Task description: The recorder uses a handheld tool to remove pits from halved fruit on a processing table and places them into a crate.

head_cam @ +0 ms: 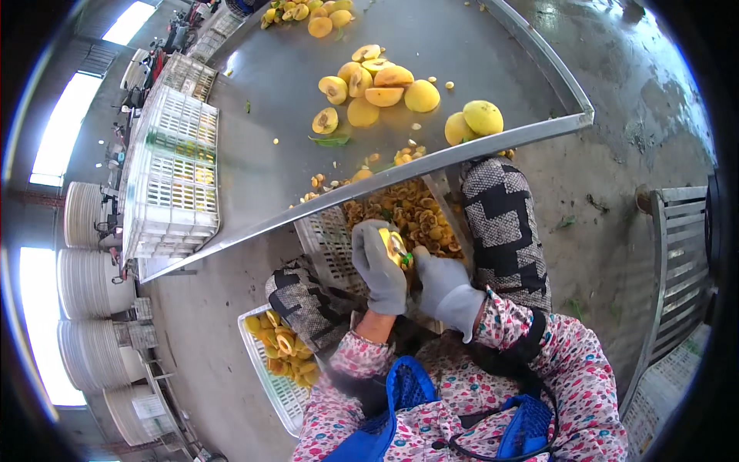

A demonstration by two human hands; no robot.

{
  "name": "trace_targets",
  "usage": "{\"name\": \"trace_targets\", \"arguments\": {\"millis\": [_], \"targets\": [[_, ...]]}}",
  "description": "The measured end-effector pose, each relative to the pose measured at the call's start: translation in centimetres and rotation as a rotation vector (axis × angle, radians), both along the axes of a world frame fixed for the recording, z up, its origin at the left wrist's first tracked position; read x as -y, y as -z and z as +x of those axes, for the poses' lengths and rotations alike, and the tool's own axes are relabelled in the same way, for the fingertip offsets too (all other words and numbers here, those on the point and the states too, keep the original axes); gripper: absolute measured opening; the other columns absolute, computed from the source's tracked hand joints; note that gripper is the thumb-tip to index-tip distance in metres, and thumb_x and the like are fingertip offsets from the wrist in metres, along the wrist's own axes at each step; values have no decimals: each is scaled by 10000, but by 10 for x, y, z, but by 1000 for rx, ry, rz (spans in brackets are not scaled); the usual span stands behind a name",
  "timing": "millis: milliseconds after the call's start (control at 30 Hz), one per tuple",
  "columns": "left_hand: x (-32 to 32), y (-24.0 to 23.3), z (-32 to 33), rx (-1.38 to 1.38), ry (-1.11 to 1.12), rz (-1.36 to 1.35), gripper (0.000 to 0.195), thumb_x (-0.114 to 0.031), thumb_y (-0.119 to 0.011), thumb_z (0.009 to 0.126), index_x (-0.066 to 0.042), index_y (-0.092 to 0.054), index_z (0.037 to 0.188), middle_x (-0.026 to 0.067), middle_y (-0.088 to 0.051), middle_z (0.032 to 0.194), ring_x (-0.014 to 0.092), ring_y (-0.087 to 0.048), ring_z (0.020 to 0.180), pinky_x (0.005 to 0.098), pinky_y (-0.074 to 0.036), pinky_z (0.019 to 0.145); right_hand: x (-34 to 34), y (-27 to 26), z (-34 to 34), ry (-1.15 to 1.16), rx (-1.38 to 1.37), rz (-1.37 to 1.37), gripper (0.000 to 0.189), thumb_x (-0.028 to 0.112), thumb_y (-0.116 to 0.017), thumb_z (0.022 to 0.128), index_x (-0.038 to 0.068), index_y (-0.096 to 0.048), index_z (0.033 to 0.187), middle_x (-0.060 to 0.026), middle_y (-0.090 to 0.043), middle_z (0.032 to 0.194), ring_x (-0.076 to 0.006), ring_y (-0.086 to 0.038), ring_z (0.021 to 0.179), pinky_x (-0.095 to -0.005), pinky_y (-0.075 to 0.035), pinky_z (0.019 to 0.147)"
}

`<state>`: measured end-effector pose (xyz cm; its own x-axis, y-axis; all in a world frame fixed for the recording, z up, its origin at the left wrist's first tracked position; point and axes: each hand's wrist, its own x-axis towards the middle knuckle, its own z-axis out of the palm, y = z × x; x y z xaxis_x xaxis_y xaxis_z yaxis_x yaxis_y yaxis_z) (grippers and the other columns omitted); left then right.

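Note:
My left hand [378,268], in a grey glove, grips a halved yellow fruit [395,247] with its cut face turned to the right. Close beside it, my gloved right hand [445,284] is closed around a small tool with a green part [407,259], its tip at the fruit; most of the tool is hidden. Beneath both hands, a white plastic crate [330,245] holds many fruit pits and scraps. Above, on the metal table [260,104], lie a pile of halved fruits [383,86] and two fruits [482,118] near the rim.
The table's raised metal rim [369,180] crosses in front of my hands. Tall white crates [179,179] stand at the table's left. A crate of halved fruits [277,369] sits on the floor by my left leg. At the right is a slatted metal chair [675,260].

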<state>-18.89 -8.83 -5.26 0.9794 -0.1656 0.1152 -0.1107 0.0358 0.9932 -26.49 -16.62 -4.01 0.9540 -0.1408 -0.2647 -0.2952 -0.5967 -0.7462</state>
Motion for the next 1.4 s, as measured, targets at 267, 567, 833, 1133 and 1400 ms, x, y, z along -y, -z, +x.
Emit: {"name": "trace_targets", "arguments": {"millis": [267,567,833,1133,1400], "targets": [[11,4,20,-144,-12,2,234,-275,-465,897,-65,-538,827,-2,-503,706,87,-492,624,239,-414,577,1,22,10,172,194,349,326,55,-600,693,0,-479,990,-150,-606,798,-222,-620,724,-335,-476,604],[-7,-11,18,45,21,33,303,-285,-334,937,-52,-527,924,49,-545,878,132,-517,802,261,-428,754,3,8,0,309,97,1122,367,51,-611,716,-16,-504,1061,-47,-581,904,-99,-534,792,-239,-455,703],[-28,-2,-10,-112,216,109,368,-260,-341,936,-40,-403,1224,83,-469,1130,163,-449,1054,292,-357,924,11,31,4,406,243,1017,389,74,-608,721,-29,-480,1074,-67,-593,892,-115,-542,767,-250,-454,689],[-28,-4,-12,-443,5,-319,276,-309,-471,909,-87,-463,1072,48,-501,990,130,-510,906,251,-434,779,4,18,-12,68,143,132,559,176,-638,692,14,-366,1152,-229,-589,801,-392,-581,758,-433,-467,647],[-24,18,-9,-455,-57,-164,181,-254,-440,908,-86,-498,947,5,-502,856,98,-487,766,244,-420,693,-4,28,-10,13,214,-188,391,154,-576,715,24,-410,1044,-153,-585,756,-322,-597,652,-419,-456,527]]}}
